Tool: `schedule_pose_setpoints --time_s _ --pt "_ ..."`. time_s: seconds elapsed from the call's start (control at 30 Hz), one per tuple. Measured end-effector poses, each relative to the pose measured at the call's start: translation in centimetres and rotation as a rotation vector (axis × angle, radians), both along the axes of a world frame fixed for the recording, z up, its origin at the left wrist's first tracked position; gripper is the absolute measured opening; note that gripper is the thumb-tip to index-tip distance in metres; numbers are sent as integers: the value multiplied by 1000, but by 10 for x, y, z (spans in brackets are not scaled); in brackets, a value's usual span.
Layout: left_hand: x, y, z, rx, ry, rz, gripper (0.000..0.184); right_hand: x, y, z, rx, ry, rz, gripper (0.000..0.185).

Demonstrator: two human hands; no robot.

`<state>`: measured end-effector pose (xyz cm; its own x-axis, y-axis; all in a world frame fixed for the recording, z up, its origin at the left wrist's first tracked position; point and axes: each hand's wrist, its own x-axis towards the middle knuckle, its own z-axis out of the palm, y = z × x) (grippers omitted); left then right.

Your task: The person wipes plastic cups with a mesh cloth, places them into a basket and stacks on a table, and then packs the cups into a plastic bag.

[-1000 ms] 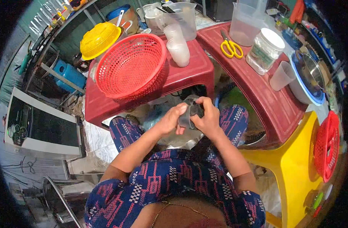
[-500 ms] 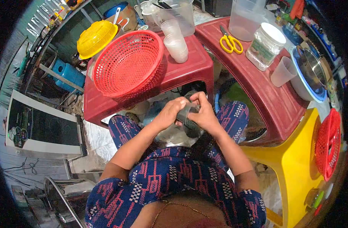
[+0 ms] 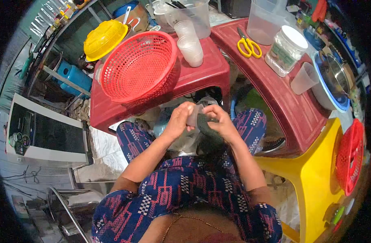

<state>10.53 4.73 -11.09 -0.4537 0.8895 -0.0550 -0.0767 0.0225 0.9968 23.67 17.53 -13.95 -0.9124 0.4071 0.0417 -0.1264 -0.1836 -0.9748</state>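
Observation:
Between my knees, my left hand (image 3: 179,120) is closed round a small translucent plastic cup (image 3: 194,116). Close beside it, my right hand (image 3: 222,124) grips a dark, soft-looking textured piece of material (image 3: 207,126). The material lies against the cup's right side and hangs down toward my lap; I cannot tell whether part of it goes inside the cup. Below the hands is something clear and shiny like plastic, partly hidden by the hands. On the red stool ahead stands a stack of similar plastic cups (image 3: 190,49).
A red colander (image 3: 139,69) stands on the red stool (image 3: 193,79), near a yellow basket (image 3: 104,40). The right stool (image 3: 270,89) bears yellow-handled scissors (image 3: 249,47), a white-lidded jar (image 3: 286,50) and a clear cup (image 3: 304,79). A yellow stool (image 3: 319,178) stands at my right.
The dark material has shifted out from behind the cup to its right side, and more of it shows. My right hand has moved slightly right and down. The view has shifted a little.

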Motion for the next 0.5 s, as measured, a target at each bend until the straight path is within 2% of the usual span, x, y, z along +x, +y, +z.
schedule_pose_setpoints --time_s 0.03,0.07,0.1,0.13,0.17,0.2,0.27,0.3,0.33,0.4,0.43,0.47,0.5 --pt "0 1 -2 3 0 6 37 3 1 1 -7 21 -34 36" --pt "0 2 -6 -34 -111 75 40 4 -4 3 -6 19 -30 36" --pt "2 3 -8 -72 -223 141 43 4 -11 7 143 53 -276 34" --pt "4 4 -9 -73 -224 140 43 4 -17 12 292 88 -524 31" --pt "6 5 -9 -80 -258 125 45 5 -19 20 566 134 -606 27" --pt "9 5 -9 -89 -290 110 46 3 -22 23 566 134 -608 27" --pt "21 5 -3 -140 -315 116 46 -2 -27 27 839 231 -498 26" --pt "25 5 -1 -190 -342 122 45 -8 -25 27 885 260 -531 28" --pt "23 4 -2 -188 -340 121 45 -11 -20 19 887 262 -533 28" --pt "19 2 1 -150 -19 -70 42 -14 -9 -1 624 122 -485 28" --pt "27 1 17 -178 173 14 36 -13 -7 -4 576 29 -462 24" --pt "25 2 13 -177 175 16 36 -12 -5 -13 577 32 -460 24" --pt "22 2 5 -86 395 55 33 -13 -5 -20 367 -24 -365 23"
